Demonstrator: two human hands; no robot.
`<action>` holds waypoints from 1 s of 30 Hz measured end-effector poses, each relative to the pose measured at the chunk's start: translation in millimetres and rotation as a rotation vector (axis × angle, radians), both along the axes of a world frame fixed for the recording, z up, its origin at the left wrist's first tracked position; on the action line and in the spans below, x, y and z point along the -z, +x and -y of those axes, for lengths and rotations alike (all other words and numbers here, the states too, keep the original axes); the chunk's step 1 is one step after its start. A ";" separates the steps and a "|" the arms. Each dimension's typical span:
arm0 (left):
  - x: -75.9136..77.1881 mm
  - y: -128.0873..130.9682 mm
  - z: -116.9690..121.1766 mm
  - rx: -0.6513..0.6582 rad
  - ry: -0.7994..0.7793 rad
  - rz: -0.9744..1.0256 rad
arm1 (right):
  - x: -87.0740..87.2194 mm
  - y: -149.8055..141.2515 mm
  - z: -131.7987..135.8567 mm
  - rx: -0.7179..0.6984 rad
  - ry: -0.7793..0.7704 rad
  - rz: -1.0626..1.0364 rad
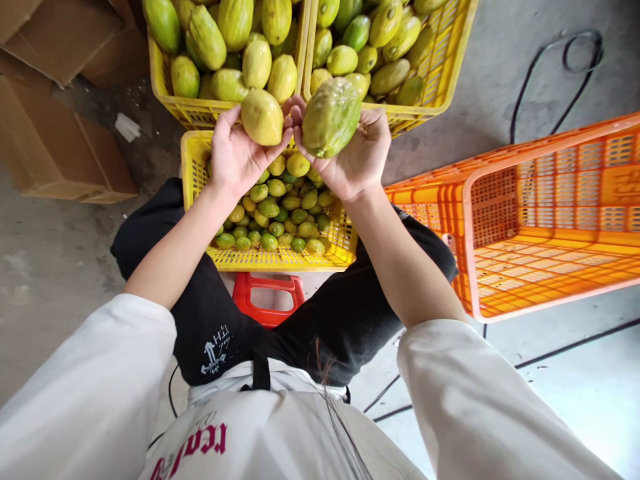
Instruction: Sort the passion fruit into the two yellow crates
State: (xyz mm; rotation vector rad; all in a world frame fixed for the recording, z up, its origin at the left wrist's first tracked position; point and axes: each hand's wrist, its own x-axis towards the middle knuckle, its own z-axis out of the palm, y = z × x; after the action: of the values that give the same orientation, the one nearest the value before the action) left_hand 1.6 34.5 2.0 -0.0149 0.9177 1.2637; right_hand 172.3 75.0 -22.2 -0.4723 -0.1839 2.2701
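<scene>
My left hand [237, 157] holds a smooth yellow lemon [263, 118], which rests on its fingers and thumb. Cupped beneath a larger, knobbly green-yellow fruit [331, 118] is my right hand [357, 157]; its exact kind is hard to tell. The two hands are side by side, fingertips close together, and the fruits are apart. Under them stands a yellow crate [270, 261] with many small yellow and green lemon-like fruits [277, 188] inside. The fingers behind both held fruits are partly hidden.
Two yellow crates [227, 107] [440, 100] of larger green-yellow fruits stand beyond. An orange crate [467, 200] lies at the right. Cardboard boxes [60, 140] are at the left. A red stool [267, 283] shows between my legs, and black cable [523, 93] runs over the floor.
</scene>
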 end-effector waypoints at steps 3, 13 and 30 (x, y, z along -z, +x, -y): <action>-6.0 0.6 0.1 0.023 0.017 0.048 | -8.0 0.3 1.8 -0.006 -0.018 0.067; 10.9 1.0 3.4 0.125 0.006 -0.089 | -6.4 -1.1 4.6 -0.068 -0.090 0.132; -5.4 -3.6 1.7 0.105 0.056 0.036 | -1.4 -2.4 2.8 -0.014 -0.030 0.091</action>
State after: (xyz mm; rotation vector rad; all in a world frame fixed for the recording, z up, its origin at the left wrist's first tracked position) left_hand -2.0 32.8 7.4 0.0540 0.8409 1.1871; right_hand 169.9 72.2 -20.8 -0.5925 -0.2000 2.2692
